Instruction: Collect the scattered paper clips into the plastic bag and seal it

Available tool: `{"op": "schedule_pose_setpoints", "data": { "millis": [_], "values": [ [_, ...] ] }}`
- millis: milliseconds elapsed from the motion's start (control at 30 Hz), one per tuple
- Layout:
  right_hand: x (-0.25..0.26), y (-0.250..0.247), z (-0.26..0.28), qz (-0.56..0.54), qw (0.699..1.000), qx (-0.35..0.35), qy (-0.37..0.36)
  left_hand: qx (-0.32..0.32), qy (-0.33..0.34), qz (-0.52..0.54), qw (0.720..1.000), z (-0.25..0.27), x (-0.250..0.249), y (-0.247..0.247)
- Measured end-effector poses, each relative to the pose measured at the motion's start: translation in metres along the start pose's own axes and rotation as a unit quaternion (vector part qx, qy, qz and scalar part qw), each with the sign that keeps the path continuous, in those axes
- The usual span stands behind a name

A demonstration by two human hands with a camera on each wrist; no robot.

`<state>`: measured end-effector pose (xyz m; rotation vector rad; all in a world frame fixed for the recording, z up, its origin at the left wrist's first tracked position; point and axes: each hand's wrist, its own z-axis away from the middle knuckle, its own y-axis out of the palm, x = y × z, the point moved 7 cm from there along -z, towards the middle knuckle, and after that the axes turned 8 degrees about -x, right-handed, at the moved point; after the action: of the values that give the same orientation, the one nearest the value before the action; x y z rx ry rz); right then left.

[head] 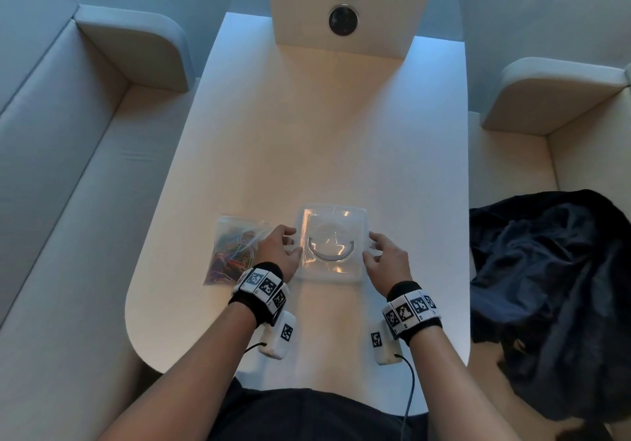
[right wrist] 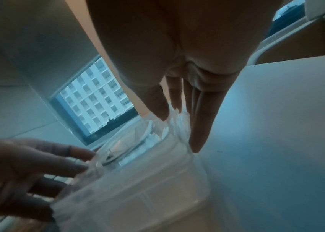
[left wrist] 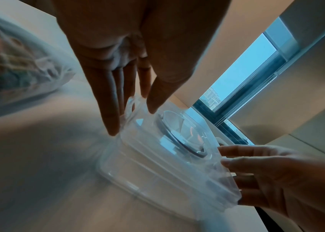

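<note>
A clear zip bag (head: pixel 235 251) stuffed with coloured paper clips lies on the white table (head: pixel 324 133), left of a clear lidded plastic container (head: pixel 333 242). My left hand (head: pixel 290 239) is at the container's left side, thumb on the lid edge and fingers straight along the wall. My right hand (head: pixel 374 247) mirrors it on the right side. In the left wrist view, my left hand (left wrist: pixel 134 119) touches the container (left wrist: pixel 167 157), with the bag (left wrist: pixel 8 70) blurred behind. In the right wrist view, my right hand (right wrist: pixel 179 130) touches the container (right wrist: pixel 137 180) with straight fingers. I see no loose clips on the table.
A dark garment (head: pixel 546 287) is heaped on the right bench. A pale bench (head: pixel 68 184) runs along the left. An upright panel with two round sockets (head: pixel 343 20) stands at the table's far end. The rounded near edge of the table is just behind my wrists.
</note>
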<state>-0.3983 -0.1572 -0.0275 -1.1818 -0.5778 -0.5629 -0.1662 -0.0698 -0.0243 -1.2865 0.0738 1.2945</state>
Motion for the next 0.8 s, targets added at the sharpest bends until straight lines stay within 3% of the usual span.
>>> {"op": "schedule_pose_setpoints", "data": {
  "millis": [200,333,400,500,600,700,800],
  "values": [
    [-0.001,-0.002,0.006,-0.015,0.999,-0.039,0.011,-0.007,-0.002,0.018,1.0,0.004,0.003,0.003],
    [-0.02,0.0,0.003,-0.137,0.982,-0.05,0.124,-0.032,-0.045,0.087,0.995,0.004,0.007,0.0],
    [-0.03,0.003,0.003,-0.223,0.955,-0.038,0.19,-0.035,-0.045,0.076,0.996,0.003,0.006,0.0],
    [-0.032,0.005,0.003,-0.265,0.939,-0.014,0.218,-0.038,-0.022,0.033,0.999,0.004,0.003,0.002],
    [-0.029,0.002,0.004,-0.232,0.951,-0.031,0.204,-0.058,0.011,-0.004,0.998,0.008,-0.003,0.002],
    [-0.011,-0.006,0.006,-0.086,0.987,-0.082,0.103,-0.056,0.021,-0.006,0.998,0.008,-0.002,0.006],
    [0.012,-0.008,0.021,0.017,0.994,-0.104,0.019,-0.043,0.014,-0.005,0.999,0.007,-0.005,0.003]
  ]
}}
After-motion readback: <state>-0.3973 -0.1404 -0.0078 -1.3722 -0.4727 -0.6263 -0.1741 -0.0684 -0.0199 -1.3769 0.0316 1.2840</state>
